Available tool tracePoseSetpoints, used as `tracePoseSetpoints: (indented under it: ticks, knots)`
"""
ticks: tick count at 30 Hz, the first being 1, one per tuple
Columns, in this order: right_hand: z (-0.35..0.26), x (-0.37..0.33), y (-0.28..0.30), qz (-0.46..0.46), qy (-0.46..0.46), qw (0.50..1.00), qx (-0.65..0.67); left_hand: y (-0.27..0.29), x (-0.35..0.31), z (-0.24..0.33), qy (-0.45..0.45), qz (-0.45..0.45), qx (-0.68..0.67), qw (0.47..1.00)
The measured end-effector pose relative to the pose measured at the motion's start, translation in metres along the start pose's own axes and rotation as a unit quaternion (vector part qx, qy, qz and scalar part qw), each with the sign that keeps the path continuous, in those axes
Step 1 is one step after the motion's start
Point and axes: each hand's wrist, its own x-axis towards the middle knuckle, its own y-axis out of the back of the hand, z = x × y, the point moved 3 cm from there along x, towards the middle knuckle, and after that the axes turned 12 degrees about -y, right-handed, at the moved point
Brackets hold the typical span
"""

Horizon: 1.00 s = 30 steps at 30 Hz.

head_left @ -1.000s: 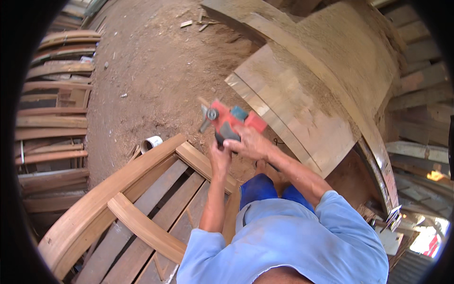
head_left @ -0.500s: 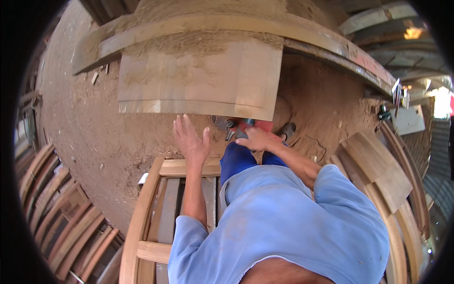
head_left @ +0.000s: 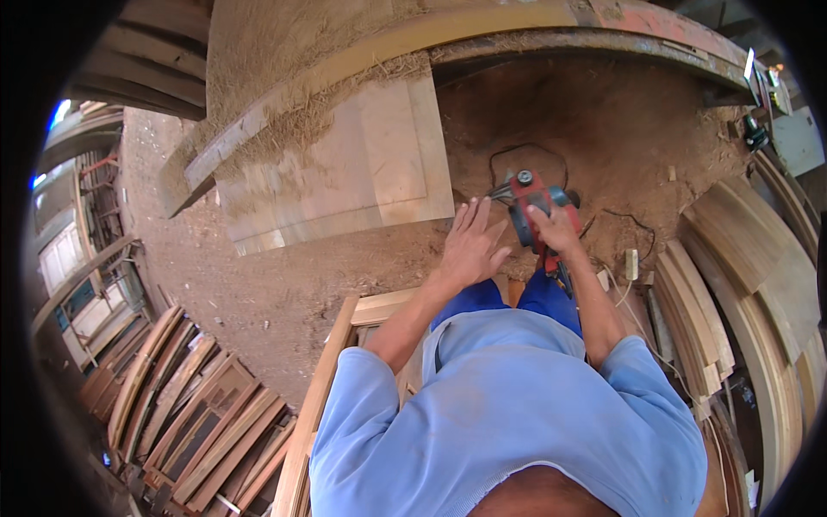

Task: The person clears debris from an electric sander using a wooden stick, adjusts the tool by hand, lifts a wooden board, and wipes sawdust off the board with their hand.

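Note:
A red and black electric hand planer (head_left: 536, 200) hangs over the dirt floor, to the right of the wooden panel. My right hand (head_left: 556, 229) is wrapped round its handle. Just left of the tool, my left hand (head_left: 472, 246) is held with its fingers stretched out and nothing in it. Its fingertips come close to the planer's side; whether they touch it I cannot tell. The wide, pale wooden panel (head_left: 357, 168) lies with shavings strewn over its far part, its near right corner close to my left fingertips.
A long beam (head_left: 508, 19) crosses behind the panel. The planer's black cord (head_left: 508, 148) loops on the floor. A wooden frame (head_left: 323, 405) stands near me at the left. Stacked boards (head_left: 758, 284) line the right side, and more timber (head_left: 207, 414) is piled at the lower left.
The planer has come out from under the panel's near edge, raised into plain sight in my right hand. My left hand has moved right, toward it. The view has turned.

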Motion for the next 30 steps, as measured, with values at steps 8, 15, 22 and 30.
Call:
tracePoseSetpoints:
  ticks: [8,15,22,30]
  knots:
    - [0.046,0.028,0.022,0.063,-0.049,0.930,0.359,0.131,0.141,-0.146,0.013,0.147,0.315,0.937]
    - [0.102,0.068,0.016,0.087,-0.086,0.864,0.488,0.133,0.155,-0.202,0.012,0.093,0.364,0.927]
    - [0.161,0.125,-0.007,0.046,-0.079,0.861,0.500,0.150,0.145,-0.192,0.022,0.035,0.351,0.936]
    - [0.239,0.180,-0.034,0.045,-0.070,0.881,0.465,0.172,0.142,-0.193,0.065,0.000,0.328,0.942]
